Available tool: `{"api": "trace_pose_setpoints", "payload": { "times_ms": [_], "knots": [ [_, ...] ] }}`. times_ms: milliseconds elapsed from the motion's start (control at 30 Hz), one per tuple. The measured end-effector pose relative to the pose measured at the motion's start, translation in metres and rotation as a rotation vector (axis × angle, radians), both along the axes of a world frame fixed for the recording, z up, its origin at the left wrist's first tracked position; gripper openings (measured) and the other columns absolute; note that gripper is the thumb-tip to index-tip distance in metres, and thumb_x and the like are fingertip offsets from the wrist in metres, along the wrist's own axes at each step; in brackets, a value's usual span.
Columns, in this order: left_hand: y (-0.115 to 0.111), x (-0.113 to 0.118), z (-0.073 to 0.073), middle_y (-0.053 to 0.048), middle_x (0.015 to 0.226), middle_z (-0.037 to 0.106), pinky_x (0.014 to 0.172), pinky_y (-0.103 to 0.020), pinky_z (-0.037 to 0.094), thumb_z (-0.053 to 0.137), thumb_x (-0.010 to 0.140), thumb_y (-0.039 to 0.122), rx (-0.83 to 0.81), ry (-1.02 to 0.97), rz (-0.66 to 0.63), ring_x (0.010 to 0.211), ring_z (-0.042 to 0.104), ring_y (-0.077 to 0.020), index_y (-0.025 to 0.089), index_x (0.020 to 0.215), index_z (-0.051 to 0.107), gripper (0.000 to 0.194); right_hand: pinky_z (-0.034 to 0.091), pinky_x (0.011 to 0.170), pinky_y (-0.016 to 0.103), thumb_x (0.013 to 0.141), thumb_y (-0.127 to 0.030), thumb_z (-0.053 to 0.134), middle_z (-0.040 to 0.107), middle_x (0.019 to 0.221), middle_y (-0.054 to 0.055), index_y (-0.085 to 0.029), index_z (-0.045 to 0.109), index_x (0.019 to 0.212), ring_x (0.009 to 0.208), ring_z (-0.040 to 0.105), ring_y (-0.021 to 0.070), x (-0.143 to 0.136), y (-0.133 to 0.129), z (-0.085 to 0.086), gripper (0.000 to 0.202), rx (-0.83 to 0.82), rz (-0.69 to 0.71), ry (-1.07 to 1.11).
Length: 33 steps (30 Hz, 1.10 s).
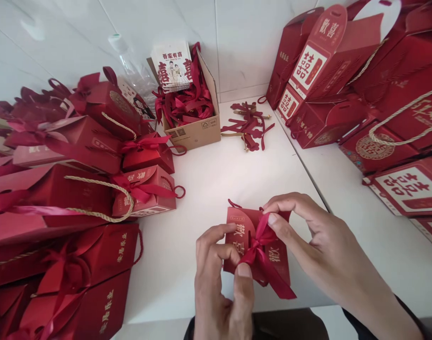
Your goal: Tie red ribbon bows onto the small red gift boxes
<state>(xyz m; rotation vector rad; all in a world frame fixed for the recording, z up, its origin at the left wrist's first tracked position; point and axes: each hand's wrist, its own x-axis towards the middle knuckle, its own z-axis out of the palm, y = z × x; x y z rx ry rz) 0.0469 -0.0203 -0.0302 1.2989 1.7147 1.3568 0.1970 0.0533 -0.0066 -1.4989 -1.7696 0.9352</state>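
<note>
A small red gift box (234,218) with gold characters sits on the white table near its front edge. Across its top a dark red ribbon (259,240) is knotted into a bow, one tail hanging toward the lower right. My left hand (221,274) pinches the bow's lower-left loop between thumb and finger. At the upper part of the bow, my right hand (315,241) is closed on the other loop with thumb and forefinger. Part of the box is hidden behind the fingers.
Several red gift boxes with bows (91,198) crowd the left side. An open cardboard box (194,134) holding ribbons and printed cards stands at the back, beside a pile of red tags (249,125). More red boxes (329,71) are stacked on the right. A clear plastic bottle (125,54) stands behind.
</note>
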Motion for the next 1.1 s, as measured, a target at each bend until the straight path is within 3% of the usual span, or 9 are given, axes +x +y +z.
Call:
{"api": "trace_pose_setpoints", "payload": {
  "times_ms": [133, 233, 433, 533, 633, 733, 833, 967, 1100],
  "knots": [
    [-0.001, -0.005, -0.003, -0.002, 0.126, 0.064, 0.076, -0.032, 0.044, 0.047, 0.1, 0.025, 0.003, 0.036, -0.026, 0.107, 0.058, -0.0226, 0.025, 0.081, 0.048, 0.018, 0.046, 0.045, 0.022, 0.103, -0.043, 0.058, 0.073, 0.097, -0.001, -0.032, 0.067, 0.097, 0.085, 0.071, 0.0166, 0.0, 0.001, -0.002, 0.015, -0.014, -0.013, 0.013],
    [-0.002, -0.008, -0.007, -0.003, 0.128, 0.064, 0.078, -0.033, 0.046, 0.047, 0.1, 0.027, 0.019, 0.067, -0.047, 0.11, 0.059, -0.0237, 0.025, 0.08, 0.047, 0.019, 0.044, 0.044, 0.023, 0.103, -0.042, 0.059, 0.073, 0.097, 0.0, -0.031, 0.068, 0.097, 0.086, 0.071, 0.0178, 0.001, 0.002, -0.004, 0.015, -0.014, -0.039, 0.024],
    [-0.004, -0.006, -0.007, -0.006, 0.128, 0.064, 0.082, -0.037, 0.048, 0.046, 0.102, 0.031, 0.023, 0.064, -0.039, 0.108, 0.06, -0.0258, 0.025, 0.081, 0.046, 0.023, 0.051, 0.051, 0.025, 0.103, -0.045, 0.059, 0.074, 0.1, 0.002, -0.03, 0.069, 0.096, 0.091, 0.073, 0.0205, 0.005, 0.002, -0.008, 0.02, -0.001, -0.061, -0.003],
    [-0.006, -0.004, -0.005, -0.006, 0.128, 0.064, 0.085, -0.038, 0.048, 0.048, 0.103, 0.03, 0.012, -0.054, 0.004, 0.113, 0.06, -0.0264, 0.027, 0.091, 0.05, 0.012, 0.061, 0.079, 0.03, 0.103, -0.044, 0.06, 0.073, 0.124, 0.002, -0.035, 0.069, 0.12, 0.115, 0.071, 0.0231, 0.009, -0.001, -0.005, 0.021, 0.026, -0.072, 0.009],
    [-0.007, -0.007, -0.005, -0.01, 0.129, 0.064, 0.096, -0.044, 0.048, 0.05, 0.103, 0.031, 0.028, -0.09, 0.075, 0.123, 0.058, -0.0299, 0.029, 0.106, 0.053, 0.005, 0.054, 0.107, 0.036, 0.104, -0.041, 0.058, 0.063, 0.144, 0.001, -0.038, 0.061, 0.136, 0.136, 0.059, 0.0254, 0.013, -0.011, 0.002, 0.032, 0.09, -0.116, 0.028],
    [-0.006, -0.012, -0.007, -0.011, 0.127, 0.063, 0.103, -0.051, 0.046, 0.054, 0.1, 0.033, 0.094, -0.069, 0.068, 0.131, 0.055, -0.0332, 0.03, 0.115, 0.057, 0.016, 0.054, 0.106, 0.037, 0.104, -0.035, 0.056, 0.062, 0.139, 0.002, -0.036, 0.062, 0.122, 0.138, 0.055, 0.0266, 0.018, -0.023, 0.005, 0.019, 0.184, -0.2, 0.047],
    [-0.005, -0.019, -0.01, -0.01, 0.131, 0.061, 0.105, -0.051, 0.047, 0.056, 0.096, 0.026, 0.1, -0.024, 0.016, 0.135, 0.054, -0.033, 0.03, 0.117, 0.059, 0.022, 0.053, 0.103, 0.043, 0.1, -0.036, 0.063, 0.06, 0.123, 0.004, -0.034, 0.062, 0.103, 0.126, 0.059, 0.0288, 0.022, -0.03, 0.002, 0.004, 0.248, -0.094, -0.086],
    [-0.002, -0.03, -0.014, -0.011, 0.149, 0.056, 0.105, -0.055, 0.054, 0.062, 0.085, 0.018, 0.112, 0.156, -0.218, 0.142, 0.052, -0.0354, 0.031, 0.132, 0.06, 0.048, 0.052, 0.102, 0.051, 0.094, -0.034, 0.069, 0.061, 0.118, 0.004, -0.034, 0.062, 0.105, 0.121, 0.062, 0.0313, 0.023, -0.028, -0.004, 0.013, 0.273, 0.135, -0.288],
    [0.003, -0.032, -0.013, -0.015, 0.172, 0.033, 0.112, -0.066, 0.053, 0.074, 0.069, 0.011, 0.076, 0.312, -0.41, 0.156, 0.035, -0.044, 0.031, 0.165, 0.027, 0.109, 0.061, 0.088, 0.04, 0.095, -0.029, 0.067, 0.066, 0.117, 0.003, -0.035, 0.065, 0.103, 0.117, 0.068, 0.0289, 0.031, -0.029, -0.012, 0.011, 0.265, 0.093, -0.243]
  ]
}}
